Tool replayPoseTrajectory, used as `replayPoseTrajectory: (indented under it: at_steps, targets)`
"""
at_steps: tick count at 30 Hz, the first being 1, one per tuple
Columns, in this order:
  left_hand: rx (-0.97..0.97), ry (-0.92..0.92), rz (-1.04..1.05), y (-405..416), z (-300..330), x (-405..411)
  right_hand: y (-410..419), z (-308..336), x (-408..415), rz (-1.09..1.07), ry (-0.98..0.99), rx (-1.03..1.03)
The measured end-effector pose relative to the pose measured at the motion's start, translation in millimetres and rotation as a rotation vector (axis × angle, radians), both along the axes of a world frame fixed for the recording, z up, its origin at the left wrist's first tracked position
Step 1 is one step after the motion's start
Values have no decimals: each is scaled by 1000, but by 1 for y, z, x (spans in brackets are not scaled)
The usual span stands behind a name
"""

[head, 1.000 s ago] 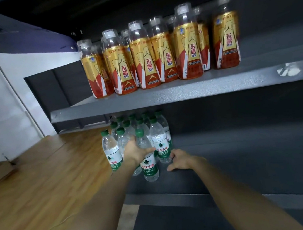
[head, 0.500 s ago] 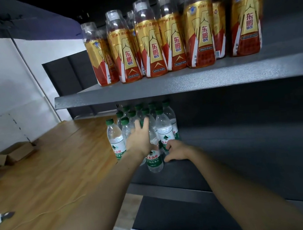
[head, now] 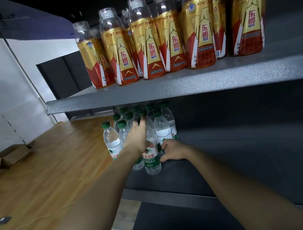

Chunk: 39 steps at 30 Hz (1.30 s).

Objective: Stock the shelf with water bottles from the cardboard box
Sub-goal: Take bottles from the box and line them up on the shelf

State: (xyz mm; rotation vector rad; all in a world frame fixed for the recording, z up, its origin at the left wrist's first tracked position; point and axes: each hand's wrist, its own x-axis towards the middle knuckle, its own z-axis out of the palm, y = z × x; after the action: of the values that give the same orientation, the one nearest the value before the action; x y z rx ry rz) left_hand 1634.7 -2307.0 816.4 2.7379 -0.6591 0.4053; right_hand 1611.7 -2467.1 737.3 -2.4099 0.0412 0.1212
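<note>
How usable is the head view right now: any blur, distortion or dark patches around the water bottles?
Head view: left hand slightly motion-blurred; front water bottle label readable; wide-angle bending curves the upper shelf edge; rear water bottles sit in its shadow; right hand sharp.

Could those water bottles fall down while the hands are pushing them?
Maybe. The front water bottle stands near the lower shelf's front edge, so a nudge might tip it off. The left hand presses with straight fingers into the tightly packed green-capped bottles; a hard push could topple several. The right hand curls at a bottle's base and might knock it sideways.
</note>
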Motion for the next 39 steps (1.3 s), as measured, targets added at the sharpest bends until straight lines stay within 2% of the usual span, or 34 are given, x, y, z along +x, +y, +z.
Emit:
replayPoseTrajectory:
  at_steps: [5,11,18,25,35,39]
  targets:
    - [-24,1,-33,5,-4,-4,3,-5,-1,12,8,-16]
    - [79,-49,-25,15,-11,-16,5,-1,-2,26,-2,-53]
    - [24,-112,-9,13,-26,-20,5,4,-1,15,-1,-56]
    - [-41,-82,-19,6,-25,-7,6,7,-1,13,-7,-26]
    - [38,-67,-9,8,-21,-8,16,-5,-11,10,22,-9]
    - [14,-6,-52,16,-18,-12,25,-7,-19,6,28,9]
